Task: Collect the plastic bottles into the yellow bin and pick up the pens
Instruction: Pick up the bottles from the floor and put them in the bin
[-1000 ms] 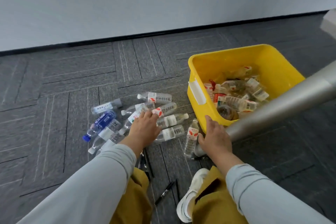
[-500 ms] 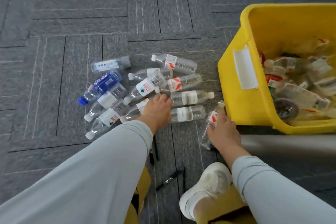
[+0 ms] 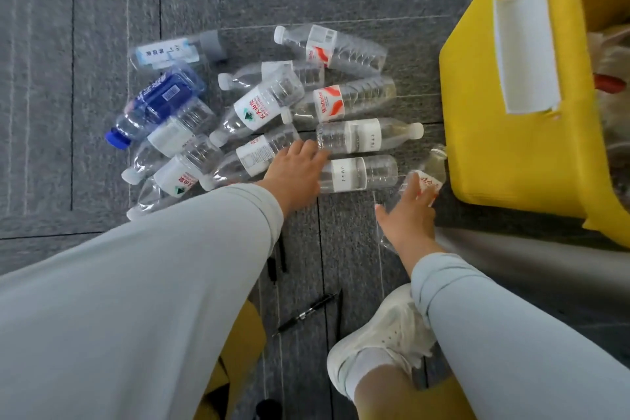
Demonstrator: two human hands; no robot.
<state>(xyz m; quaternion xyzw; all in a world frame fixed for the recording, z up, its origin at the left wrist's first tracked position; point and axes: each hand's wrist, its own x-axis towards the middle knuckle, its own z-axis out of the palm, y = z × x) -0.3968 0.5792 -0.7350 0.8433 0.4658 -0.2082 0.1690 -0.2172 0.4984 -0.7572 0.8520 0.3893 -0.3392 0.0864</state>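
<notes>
2 hands were down at a pile of plastic bottles (image 3: pixel 259 106), all lying on their sides on the grey carpet (image 3: pixel 68 44). Left hand (image 3: pixel 295 174) lay flat at the near side of the pile. Its fingers were straight and close together, with the tips against the ends of 2 white-label bottles (image 3: pixel 361 136); it pinched nothing. Right hand (image 3: pixel 409 215) gripped a small red-label bottle (image 3: pixel 428 181), fingers curled over the label, thumb spread on the other side. That bottle's neck was just beside the yellow bin (image 3: pixel 477 112); could not tell if it was off the carpet. Bin stood right of the pile with more bottles inside, blurred. 1 blue bottle (image 3: pixel 156 102) lay at the pile's left side, with 1 grey-capped bottle (image 3: pixel 170 51) just beyond it. Black pen (image 3: pixel 306 312) lay on the carpet between the person's legs, near a white shoe (image 3: pixel 381 334). More pens (image 3: pixel 276 259) lay just beside the left sleeve (image 3: pixel 136 283), partly hidden.
</notes>
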